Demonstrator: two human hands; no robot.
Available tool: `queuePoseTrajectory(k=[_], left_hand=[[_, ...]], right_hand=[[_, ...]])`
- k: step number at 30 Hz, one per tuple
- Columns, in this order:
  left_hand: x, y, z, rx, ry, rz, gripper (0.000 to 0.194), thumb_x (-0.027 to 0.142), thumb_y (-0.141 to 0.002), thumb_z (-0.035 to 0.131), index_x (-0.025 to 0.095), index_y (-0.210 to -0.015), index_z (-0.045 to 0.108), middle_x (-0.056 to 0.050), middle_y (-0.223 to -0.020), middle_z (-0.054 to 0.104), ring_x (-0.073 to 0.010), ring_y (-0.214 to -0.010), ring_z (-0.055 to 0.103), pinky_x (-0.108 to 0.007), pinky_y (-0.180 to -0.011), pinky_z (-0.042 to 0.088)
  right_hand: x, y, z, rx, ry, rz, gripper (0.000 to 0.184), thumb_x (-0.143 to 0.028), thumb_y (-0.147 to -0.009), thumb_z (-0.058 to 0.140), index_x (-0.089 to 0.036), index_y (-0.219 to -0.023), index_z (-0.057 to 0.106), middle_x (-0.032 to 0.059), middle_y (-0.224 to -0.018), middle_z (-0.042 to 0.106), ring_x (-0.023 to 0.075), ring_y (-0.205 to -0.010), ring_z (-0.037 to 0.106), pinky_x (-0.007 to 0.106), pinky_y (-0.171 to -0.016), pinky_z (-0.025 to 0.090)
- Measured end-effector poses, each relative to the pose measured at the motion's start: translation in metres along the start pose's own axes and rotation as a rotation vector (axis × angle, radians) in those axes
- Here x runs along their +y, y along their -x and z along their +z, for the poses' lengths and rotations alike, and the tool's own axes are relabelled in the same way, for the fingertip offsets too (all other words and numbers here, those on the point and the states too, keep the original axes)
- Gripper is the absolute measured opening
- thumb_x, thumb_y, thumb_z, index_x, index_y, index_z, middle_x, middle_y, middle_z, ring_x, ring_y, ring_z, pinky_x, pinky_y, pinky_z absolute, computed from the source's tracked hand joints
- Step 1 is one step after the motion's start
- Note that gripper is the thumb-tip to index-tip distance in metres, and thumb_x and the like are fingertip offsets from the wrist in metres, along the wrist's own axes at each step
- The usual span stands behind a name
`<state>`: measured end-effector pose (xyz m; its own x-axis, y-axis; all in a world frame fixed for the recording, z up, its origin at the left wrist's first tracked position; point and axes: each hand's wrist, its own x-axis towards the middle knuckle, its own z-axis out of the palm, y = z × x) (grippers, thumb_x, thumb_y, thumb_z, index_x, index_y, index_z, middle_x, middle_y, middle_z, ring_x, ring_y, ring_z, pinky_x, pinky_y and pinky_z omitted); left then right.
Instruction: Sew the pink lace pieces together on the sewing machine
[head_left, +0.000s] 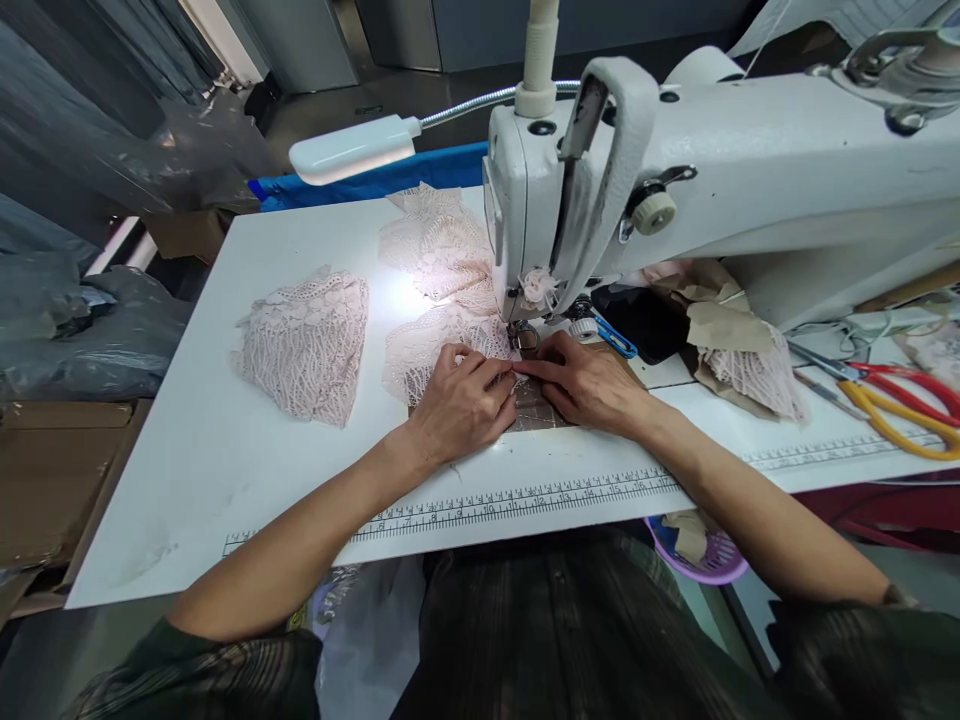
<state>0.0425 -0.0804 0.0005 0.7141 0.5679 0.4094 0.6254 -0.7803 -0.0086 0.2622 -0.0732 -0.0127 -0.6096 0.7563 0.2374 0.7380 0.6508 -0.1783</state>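
Note:
A white sewing machine [517,190] stands over the table, with its presser foot [525,338] just beyond my fingertips. My left hand [465,405] has its fingers curled and pinched at the near edge of a pale pink lace piece [420,345], which spreads out to the left of the needle area. From the other side comes my right hand [589,380], also closed, its index fingertip meeting the left fingertips in front of the foot. What lies between the right fingers is too small to make out. Under both hands is a brownish plate [536,412].
More lace [442,235] lies behind, and a separate lace piece [307,345] at left. A lamp [352,150] lights the white table [187,480]. Right of the machine head are a blue clip tool [615,338], beige and lace scraps [727,340], and yellow- and red-handled scissors [900,410].

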Motion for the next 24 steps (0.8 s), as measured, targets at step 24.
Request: queuePoseTrajectory(k=[24], left_hand=[[-0.025,-0.009,0.004,-0.163,0.019,-0.06,0.036,0.038,-0.095,0.048,0.015,-0.116,0.067,-0.011,-0.131,0.062,-0.028,-0.106,0.06,-0.05,-0.101,0.041]], right_hand=[[-0.024,-0.017,-0.022,-0.286,0.221,0.143,0.043,-0.023,-0.1,0.035,-0.024,-0.14,0.051,0.0199,-0.118,0.056,0.0221,-0.078,0.058,0.029,-0.058,0.036]])
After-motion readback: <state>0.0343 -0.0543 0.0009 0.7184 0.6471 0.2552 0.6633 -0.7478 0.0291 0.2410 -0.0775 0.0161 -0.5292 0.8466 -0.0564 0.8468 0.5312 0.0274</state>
